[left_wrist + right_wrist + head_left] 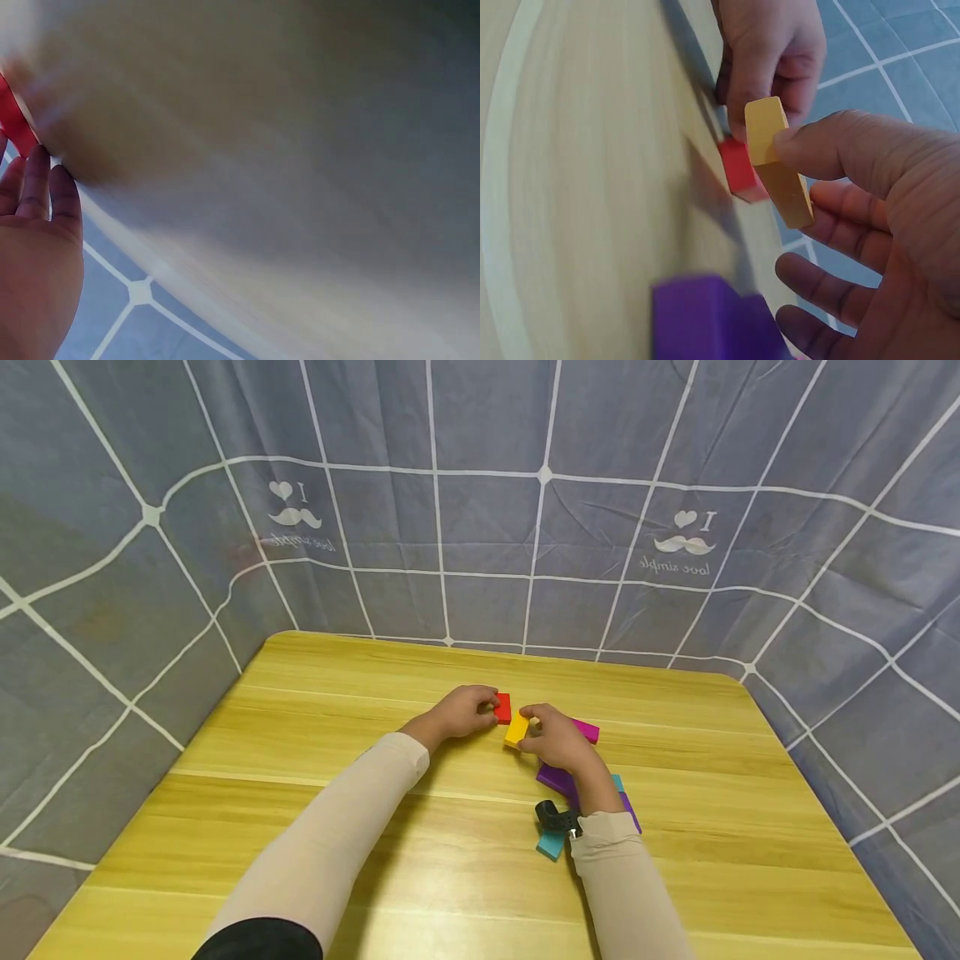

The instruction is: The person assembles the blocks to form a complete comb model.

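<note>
My right hand [558,742] pinches a yellow block [516,729] between thumb and fingers. The right wrist view shows this yellow block [769,139] tilted and lifted off the table, its thumb on one face. Just to the left, my left hand [467,710] has its thumb and fingers at a red block [503,708], gripping it by its left side. In the right wrist view the red block [739,169] sits on the table beneath the left hand. Only part of the red block [13,116] shows at the edge of the left wrist view.
Beside and under the right forearm lie purple blocks [553,777], a magenta block [587,730] and teal blocks [551,844], partly hidden by the arm. The wooden table [300,710] is bordered by a grey-blue curtain [487,527] with white lines.
</note>
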`<state>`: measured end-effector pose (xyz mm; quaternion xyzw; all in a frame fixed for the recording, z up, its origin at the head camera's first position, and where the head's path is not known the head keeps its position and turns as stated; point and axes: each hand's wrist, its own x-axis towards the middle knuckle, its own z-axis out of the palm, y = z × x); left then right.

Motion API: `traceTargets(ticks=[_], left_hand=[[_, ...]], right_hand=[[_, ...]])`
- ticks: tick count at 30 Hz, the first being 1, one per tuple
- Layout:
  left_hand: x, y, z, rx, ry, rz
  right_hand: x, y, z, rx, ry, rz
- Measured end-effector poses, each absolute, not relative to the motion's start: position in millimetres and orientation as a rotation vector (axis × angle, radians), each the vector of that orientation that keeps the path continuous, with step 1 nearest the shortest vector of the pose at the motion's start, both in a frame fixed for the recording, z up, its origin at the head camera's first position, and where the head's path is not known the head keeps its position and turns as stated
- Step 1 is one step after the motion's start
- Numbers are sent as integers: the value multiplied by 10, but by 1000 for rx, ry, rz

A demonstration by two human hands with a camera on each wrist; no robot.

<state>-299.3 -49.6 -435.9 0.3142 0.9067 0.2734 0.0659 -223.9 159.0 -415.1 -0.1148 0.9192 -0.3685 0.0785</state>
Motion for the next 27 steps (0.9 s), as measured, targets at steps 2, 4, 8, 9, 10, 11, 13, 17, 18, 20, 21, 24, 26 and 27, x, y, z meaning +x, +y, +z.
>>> traceTargets(ticks=[2, 4, 8, 9, 10, 11, 13, 17, 18, 20, 21, 24, 26, 27], left_hand=[[-2994, -496, -4363, 961, 2740, 805], [-2999, -499, -4373, 966, 2753, 783], [-3009, -513, -4381, 958, 2769, 766], [-3010, -518, -4379, 957, 2770, 768], [-3012, -523, -4377, 960, 2769, 770], [-3014, -528, -4376, 961, 2768, 771], [-3017, -535, -4375, 964, 2763, 773], [-3022, -542, -4379, 966, 2751, 785], [-3024, -544, -4380, 966, 2747, 791], [-3026, -546, -4381, 967, 2743, 796], [-3028, -546, -4381, 965, 2743, 796], [-3030, -543, -4384, 956, 2745, 788], [-3031, -540, -4384, 952, 2750, 779], [-3030, -538, -4384, 950, 2751, 777]], right_hand=[[-2254, 1544, -4165, -373, 2755, -1092], [-2262, 1504, -4182, -380, 2750, -1095], [-2266, 1442, -4225, -376, 2726, -1112], [-2268, 1430, -4235, -372, 2719, -1115], [-2271, 1419, -4245, -370, 2717, -1113], [-2272, 1410, -4250, -370, 2716, -1112], [-2279, 1397, -4263, -384, 2714, -1115], [-2294, 1386, -4296, -447, 2731, -1083], [-2300, 1383, -4306, -459, 2731, -1077], [-2303, 1377, -4319, -459, 2735, -1060], [-2302, 1376, -4326, -455, 2739, -1054], [-2301, 1373, -4339, -427, 2738, -1063], [-2300, 1374, -4346, -413, 2740, -1062], [-2302, 1376, -4351, -409, 2738, -1066]])
